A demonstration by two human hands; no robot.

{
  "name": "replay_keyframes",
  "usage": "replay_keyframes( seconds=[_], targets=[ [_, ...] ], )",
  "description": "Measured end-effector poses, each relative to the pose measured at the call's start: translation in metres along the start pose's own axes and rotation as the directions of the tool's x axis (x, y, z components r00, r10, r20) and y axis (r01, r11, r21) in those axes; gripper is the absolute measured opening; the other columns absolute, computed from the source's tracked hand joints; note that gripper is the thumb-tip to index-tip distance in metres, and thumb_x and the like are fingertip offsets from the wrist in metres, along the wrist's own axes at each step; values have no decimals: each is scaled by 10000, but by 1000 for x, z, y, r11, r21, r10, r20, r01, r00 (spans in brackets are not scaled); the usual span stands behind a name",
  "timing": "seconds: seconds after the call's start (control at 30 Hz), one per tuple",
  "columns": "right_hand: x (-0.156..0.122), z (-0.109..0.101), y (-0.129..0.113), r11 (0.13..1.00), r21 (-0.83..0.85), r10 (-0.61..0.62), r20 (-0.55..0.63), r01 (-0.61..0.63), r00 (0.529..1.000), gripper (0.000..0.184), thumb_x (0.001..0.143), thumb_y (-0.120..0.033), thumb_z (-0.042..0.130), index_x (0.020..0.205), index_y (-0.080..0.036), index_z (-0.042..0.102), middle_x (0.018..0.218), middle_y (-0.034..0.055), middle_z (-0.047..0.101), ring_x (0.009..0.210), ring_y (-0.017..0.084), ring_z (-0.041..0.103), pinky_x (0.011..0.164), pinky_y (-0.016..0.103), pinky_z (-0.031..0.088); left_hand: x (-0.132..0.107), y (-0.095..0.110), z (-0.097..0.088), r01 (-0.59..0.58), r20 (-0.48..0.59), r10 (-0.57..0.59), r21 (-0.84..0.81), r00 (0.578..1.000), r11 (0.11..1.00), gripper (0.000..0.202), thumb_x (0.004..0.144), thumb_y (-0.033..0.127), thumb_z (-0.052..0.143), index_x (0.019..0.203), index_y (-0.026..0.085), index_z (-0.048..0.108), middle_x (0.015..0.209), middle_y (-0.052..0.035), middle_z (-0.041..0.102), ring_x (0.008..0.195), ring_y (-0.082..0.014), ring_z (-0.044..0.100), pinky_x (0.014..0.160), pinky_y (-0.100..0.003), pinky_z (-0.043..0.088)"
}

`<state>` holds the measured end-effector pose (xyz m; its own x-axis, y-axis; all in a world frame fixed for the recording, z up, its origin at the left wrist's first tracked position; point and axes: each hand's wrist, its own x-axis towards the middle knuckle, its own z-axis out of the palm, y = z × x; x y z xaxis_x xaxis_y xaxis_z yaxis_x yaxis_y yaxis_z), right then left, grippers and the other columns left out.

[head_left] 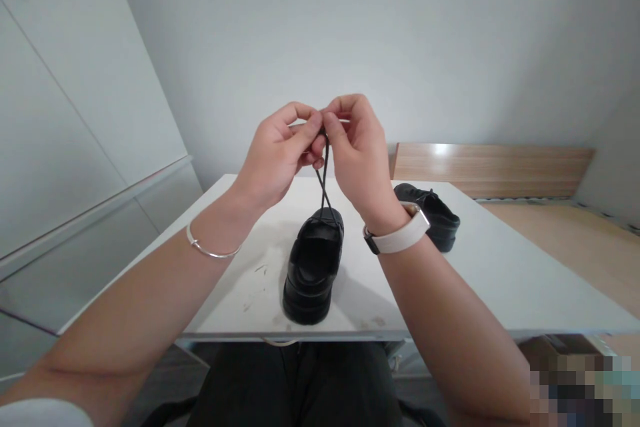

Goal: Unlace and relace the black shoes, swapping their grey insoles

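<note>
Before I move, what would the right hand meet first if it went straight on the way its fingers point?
Most likely the left hand: its fingers lie just ahead of the right hand, by the black shoelaces, though depth leaves contact unclear.

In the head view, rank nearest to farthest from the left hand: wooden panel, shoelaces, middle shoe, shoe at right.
1. Shoelaces: at the left hand.
2. Middle shoe: below, on the table.
3. Shoe at right: farther right.
4. Wooden panel: rightmost, beyond the table.

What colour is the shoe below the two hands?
The shoe is black, showing best in the head view.
</note>
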<state>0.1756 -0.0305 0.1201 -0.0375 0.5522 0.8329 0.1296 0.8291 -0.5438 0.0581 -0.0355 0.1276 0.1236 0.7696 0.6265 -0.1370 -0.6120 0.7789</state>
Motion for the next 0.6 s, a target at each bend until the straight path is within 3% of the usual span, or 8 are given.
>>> replay_keyframes(
  seconds=[0.1, 0.2, 0.33, 0.5, 0.6],
  targets=[
    [-8, -3, 13, 979, 178, 90, 63, -100, 994, 47, 987, -267, 507, 1015, -230, 500, 796, -31, 585, 719, 104, 610, 684, 245, 521, 0, -4, -4, -13, -1, 13, 39, 1000, 999, 92, 938, 211, 627, 863, 160, 611, 625, 34, 568, 537, -73, 572, 542, -193, 495],
    [-14, -9, 16, 973, 170, 140, 109, -157, 984, 155, 939, -343, 609, 957, -192, 579, 799, -22, 611, 693, 84, 588, 646, 216, 499, -1, -7, -8, -5, 32, 3, 79, 999, 997, 68, 903, 220, 670, 914, 153, 662, 666, 11, 613, 571, -87, 595, 561, -209, 509],
    [-22, -22, 14, 960, 204, 185, 39, -189, 982, 199, 905, -364, 659, 867, -188, 572, 706, -49, 546, 570, 55, 504, 535, 184, 429, -5, -13, -22, 14, 110, -25, 96, 994, 995, 181, 837, 215, 734, 1001, 141, 717, 744, -22, 658, 648, -105, 611, 630, -239, 515],
    [-46, -62, 23, 918, 298, 312, -144, -260, 939, 242, 851, -393, 696, 864, -217, 531, 622, -82, 431, 443, 38, 314, 395, 171, 230, -15, -44, -79, 182, -29, -180, 85, 983, 980, 142, 775, 238, 780, 813, 109, 732, 742, -56, 654, 568, -77, 513, 533, -226, 412],
    [-69, -100, 41, 922, 274, 362, -362, -273, 859, 258, 749, -342, 765, 810, -200, 557, 547, -92, 402, 430, 43, 283, 381, 167, 198, -29, -75, -120, 236, -193, -236, -22, 952, 971, 118, 748, 211, 776, 784, 113, 720, 713, -46, 629, 510, -46, 414, 477, -204, 327]
  ],
)
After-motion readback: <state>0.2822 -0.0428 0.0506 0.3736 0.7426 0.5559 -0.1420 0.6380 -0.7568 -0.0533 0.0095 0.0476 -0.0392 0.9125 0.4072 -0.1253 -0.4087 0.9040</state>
